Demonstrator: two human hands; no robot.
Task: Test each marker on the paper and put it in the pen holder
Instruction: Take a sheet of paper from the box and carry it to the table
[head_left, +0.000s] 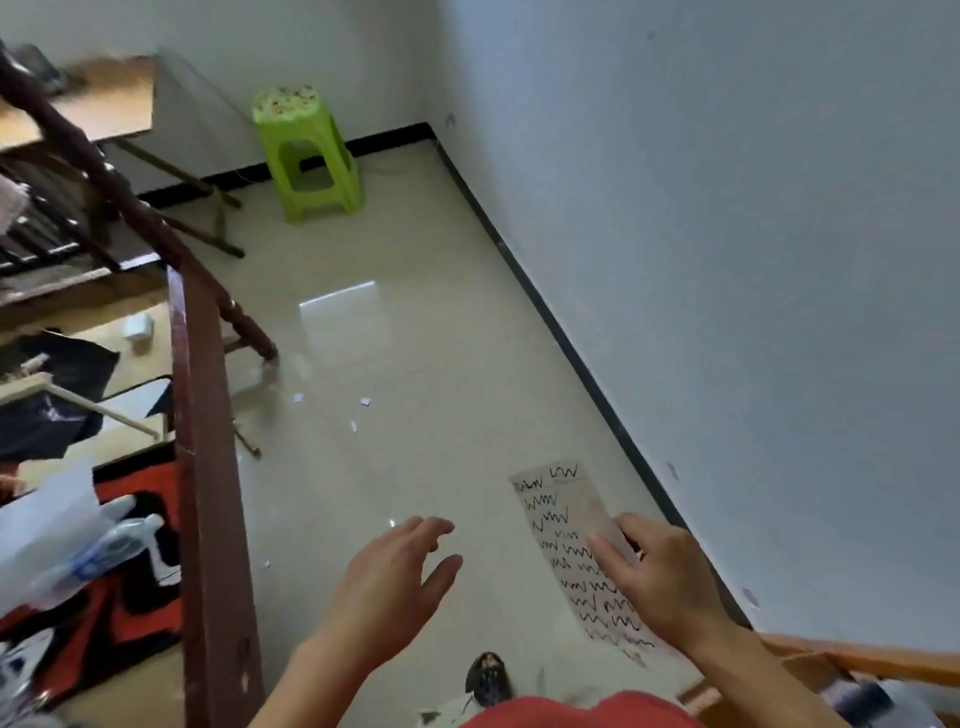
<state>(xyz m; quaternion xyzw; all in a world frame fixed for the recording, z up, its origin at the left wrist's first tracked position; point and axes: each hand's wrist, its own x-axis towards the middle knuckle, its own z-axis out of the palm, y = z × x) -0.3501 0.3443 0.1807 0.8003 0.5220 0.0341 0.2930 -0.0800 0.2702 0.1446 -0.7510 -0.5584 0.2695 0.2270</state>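
Glossy tile floor (415, 364), green stool (306, 156) by wall; right hand (660, 582) fingers pinch scribbled paper (566, 519), left hand (395, 587) fingers spread, empty, beside it

The right hand (660, 577) pinches a scribbled paper (571, 525) above the tiled floor (415, 322), while the left hand (389, 587) hangs spread and empty.

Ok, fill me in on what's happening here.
A person is standing over a glossy beige tiled floor. Their right hand holds a long white paper strip covered in black squiggly test marks, fingers pinched on its edge. The left hand hangs open and empty beside it. No marker or pen holder is in view. A lime-green plastic stool stands by the far wall.
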